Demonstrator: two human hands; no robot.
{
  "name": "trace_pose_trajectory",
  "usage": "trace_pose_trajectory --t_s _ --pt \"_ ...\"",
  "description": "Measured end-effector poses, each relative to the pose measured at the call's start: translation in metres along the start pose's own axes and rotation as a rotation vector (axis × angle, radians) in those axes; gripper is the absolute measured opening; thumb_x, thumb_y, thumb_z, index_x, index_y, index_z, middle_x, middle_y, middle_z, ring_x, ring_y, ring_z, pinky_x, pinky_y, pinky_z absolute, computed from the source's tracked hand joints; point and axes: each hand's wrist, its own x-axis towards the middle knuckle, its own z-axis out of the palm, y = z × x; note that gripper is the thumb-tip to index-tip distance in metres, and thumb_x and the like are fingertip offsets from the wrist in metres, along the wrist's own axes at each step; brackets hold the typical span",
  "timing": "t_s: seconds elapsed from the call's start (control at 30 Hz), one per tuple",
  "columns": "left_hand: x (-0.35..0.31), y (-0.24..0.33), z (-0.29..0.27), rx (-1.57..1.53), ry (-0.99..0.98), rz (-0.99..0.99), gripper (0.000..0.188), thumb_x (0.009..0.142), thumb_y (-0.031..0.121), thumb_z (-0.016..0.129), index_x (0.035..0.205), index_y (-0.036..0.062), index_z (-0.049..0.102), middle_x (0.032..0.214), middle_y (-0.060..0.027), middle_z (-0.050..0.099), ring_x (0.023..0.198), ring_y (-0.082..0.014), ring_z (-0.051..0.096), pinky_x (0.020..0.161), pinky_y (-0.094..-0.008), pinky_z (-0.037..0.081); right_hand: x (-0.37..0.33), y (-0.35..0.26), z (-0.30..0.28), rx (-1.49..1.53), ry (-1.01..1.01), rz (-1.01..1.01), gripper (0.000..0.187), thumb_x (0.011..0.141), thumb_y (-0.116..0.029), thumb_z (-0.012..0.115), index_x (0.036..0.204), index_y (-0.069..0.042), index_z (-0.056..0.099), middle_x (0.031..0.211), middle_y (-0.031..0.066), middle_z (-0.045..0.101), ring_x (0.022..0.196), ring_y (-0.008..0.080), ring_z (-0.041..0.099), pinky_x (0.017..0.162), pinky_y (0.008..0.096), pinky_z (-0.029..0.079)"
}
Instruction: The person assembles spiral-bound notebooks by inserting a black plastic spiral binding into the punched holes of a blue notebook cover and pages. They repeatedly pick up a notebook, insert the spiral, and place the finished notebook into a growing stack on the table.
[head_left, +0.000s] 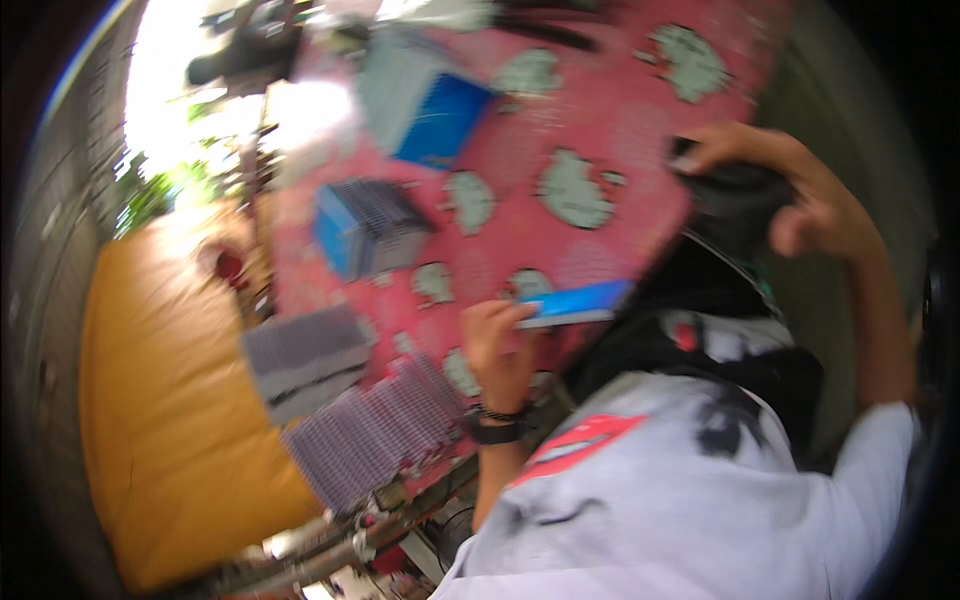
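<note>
Curled left grip [497, 350] on blue booklet [577, 303]

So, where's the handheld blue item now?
Head view, just right of centre: the blue item is in the left hand, over the pink tablecloth near its edge.

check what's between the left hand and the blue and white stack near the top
The head view shows only pink tablecloth with printed white figures between the left hand and stack.
</note>
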Motion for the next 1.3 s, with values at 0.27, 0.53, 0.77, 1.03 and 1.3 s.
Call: trace_pose_trajectory --t_s 0.27,0.53,0.77,1.03,1.3 --pt "-0.002 0.014 0.004 -0.039 0.0 -0.044 0.033 0.064 -0.002 0.072 0.096 0.0056 0.066 0.094 -0.01 0.061 0.09 -0.0287 0.055 0.078 -0.0377 0.046 -0.012 0.007 -0.007 0.128 0.05 0.078 0.103 0.055 -0.082 0.065 0.112 0.004 0.058 0.121 0.0174 0.05 0.107 0.0224 0.051 0.092 0.033 0.039" --pt "0.008 0.027 0.012 -0.039 -0.012 -0.022 0.031 0.064 -0.002 0.073 0.093 0.0043 0.066 0.09 -0.009 0.063 0.086 -0.0264 0.055 0.077 -0.0352 0.046 -0.015 0.006 -0.021 0.194 0.082 0.091 0.094 0.056 -0.075 0.071 0.111 0.0 0.061 0.119 0.0154 0.053 0.107 0.0232 0.054 0.094 0.034 0.039" --pt "0.002 0.012 -0.006 -0.042 -0.034 -0.085 0.029 0.063 -0.002 0.073 0.091 0.0064 0.068 0.087 -0.0086 0.06 0.084 -0.0267 0.056 0.075 -0.0348 0.046 0.031 0.017 0.018 -0.048 -0.122 0.043 0.06 0.074 -0.051 0.072 0.108 -0.002 0.065 0.106 0.0173 0.062 0.105 0.0292 0.057 0.092 0.0378 0.042" --pt "-0.036 -0.02 0.007 -0.644 0.271 -0.361 0.046 0.069 -0.005 0.074 0.11 0.0048 0.056 0.096 -0.0043 0.058 0.092 -0.0158 0.056 0.083 -0.0303 0.047 0.097 0.02 0.126 -0.041 -0.714 -0.049 0.048 0.082 -0.048 0.066 0.107 -0.007 0.068 0.108 0.0173 0.062 0.108 0.03 0.055 0.092 0.039 0.042" --pt "-0.031 -0.026 0.035 -1.198 0.355 -0.41 0.046 0.078 -0.008 0.069 0.116 0.0061 0.047 0.099 -0.0045 0.056 0.097 -0.0139 0.055 0.087 -0.0289 0.047 0.102 0.02 0.123 -0.262 -0.53 0.083 0.049 0.076 -0.05 0.071 0.102 -0.008 0.07 0.11 0.0198 0.061 0.11 0.0326 0.053 0.095 0.04 0.04"
